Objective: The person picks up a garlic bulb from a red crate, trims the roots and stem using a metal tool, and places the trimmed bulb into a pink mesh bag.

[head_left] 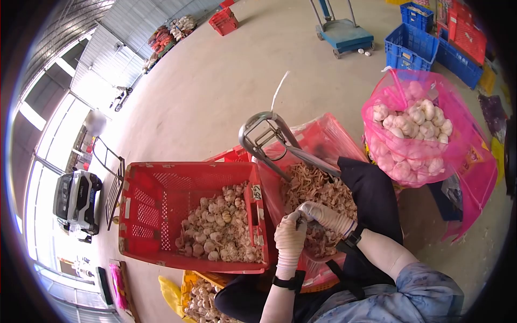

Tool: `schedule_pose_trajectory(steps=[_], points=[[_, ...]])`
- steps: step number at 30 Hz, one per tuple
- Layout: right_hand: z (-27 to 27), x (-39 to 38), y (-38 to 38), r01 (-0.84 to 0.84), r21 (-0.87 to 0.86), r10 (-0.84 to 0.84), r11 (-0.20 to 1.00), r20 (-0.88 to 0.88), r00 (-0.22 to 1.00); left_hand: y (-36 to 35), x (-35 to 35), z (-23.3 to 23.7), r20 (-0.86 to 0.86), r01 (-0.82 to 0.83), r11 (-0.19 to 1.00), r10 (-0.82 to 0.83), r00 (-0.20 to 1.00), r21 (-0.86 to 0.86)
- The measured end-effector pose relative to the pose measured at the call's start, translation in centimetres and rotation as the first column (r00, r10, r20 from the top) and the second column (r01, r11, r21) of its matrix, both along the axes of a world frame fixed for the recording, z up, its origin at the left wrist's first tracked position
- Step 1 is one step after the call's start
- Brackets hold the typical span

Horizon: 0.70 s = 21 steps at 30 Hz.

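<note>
Fingers (293,217) curled tight, left hand (290,237) meets right hand (327,217) above papery skins (318,188); left, a perforated red crate (144,215) cradles knobbly garlic (214,229). What's pinched? Can't tell!

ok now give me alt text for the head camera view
A seated person's gloved left hand and right hand meet over dry garlic scraps; what they hold is unclear. At left is a red crate of garlic bulbs, at right a pink mesh sack of whiter bulbs.
</note>
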State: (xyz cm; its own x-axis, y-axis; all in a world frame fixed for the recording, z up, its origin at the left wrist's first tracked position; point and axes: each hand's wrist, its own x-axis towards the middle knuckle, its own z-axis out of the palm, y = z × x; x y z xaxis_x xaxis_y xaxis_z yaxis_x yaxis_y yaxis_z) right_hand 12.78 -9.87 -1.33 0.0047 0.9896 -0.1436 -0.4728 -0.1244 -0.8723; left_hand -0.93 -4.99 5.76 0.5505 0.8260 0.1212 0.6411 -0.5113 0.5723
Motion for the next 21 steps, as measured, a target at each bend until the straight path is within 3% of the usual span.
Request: schedule_pose_trajectory(steps=[4,9,12,15,17,18,20,21], points=[[0.1,-0.1,0.1,0.0,0.057,0.005,0.998,-0.083,0.996,-0.1,0.2,-0.4,-0.019,-0.019,0.999,0.019,1.0,0.041],[-0.6,-0.8,0.7,0.09,0.157,-0.095,0.984,0.024,0.995,-0.2,0.7,-1.2,0.094,-0.077,0.992,0.068,0.993,0.102],[0.1,-0.5,0.2,0.082,0.125,-0.085,0.989,0.024,0.996,0.1,0.9,-1.2,0.09,-0.072,0.988,0.06,0.994,0.139],[0.5,-0.2,0.1,0.046,0.086,-0.047,0.995,0.016,0.999,0.6,0.2,-1.2,0.065,0.035,0.98,-0.048,0.997,0.194],[0.1,-0.3,0.3,0.014,0.09,-0.011,0.996,-0.037,0.999,1.1,-0.3,-2.1,0.396,0.016,0.971,0.082,0.915,-0.239],[0.1,-0.3,0.3,-0.013,0.091,0.022,0.996,-0.096,0.995,1.1,-0.3,-2.3,0.398,0.017,0.971,0.082,0.914,-0.238],[0.1,0.1,0.1,-0.066,0.064,0.073,0.996,-0.127,0.989,1.0,-0.5,-2.5,0.542,0.115,0.814,0.267,0.797,-0.57],[0.2,0.2,0.0,-0.12,0.036,0.124,0.992,-0.161,0.979,0.9,-0.4,-2.2,0.534,0.109,0.806,0.278,0.799,-0.582]])
